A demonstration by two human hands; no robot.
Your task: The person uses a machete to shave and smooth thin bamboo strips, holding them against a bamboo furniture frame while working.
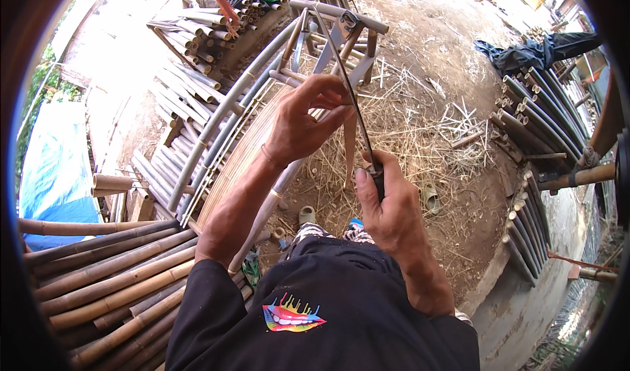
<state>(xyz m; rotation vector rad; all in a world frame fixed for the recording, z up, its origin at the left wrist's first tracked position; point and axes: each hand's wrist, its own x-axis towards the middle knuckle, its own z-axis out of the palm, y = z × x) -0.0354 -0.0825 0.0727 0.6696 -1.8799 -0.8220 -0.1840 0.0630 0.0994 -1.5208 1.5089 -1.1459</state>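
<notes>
Your left hand (303,123) curled around thin pale bamboo strip (349,149), just above slanting grey-green bamboo frame (230,105). Your right hand (387,203) fisted on dark handle of long thin dark blade (344,75), blade rising past left fingers. Blue tarpaulin sheet (56,174) far left. Stacked brown bamboo poles (111,279) lower left.

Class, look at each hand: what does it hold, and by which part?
The right hand grips a long dark blade by its handle end. The left hand pinches a thin bamboo strip at its upper end.
</notes>
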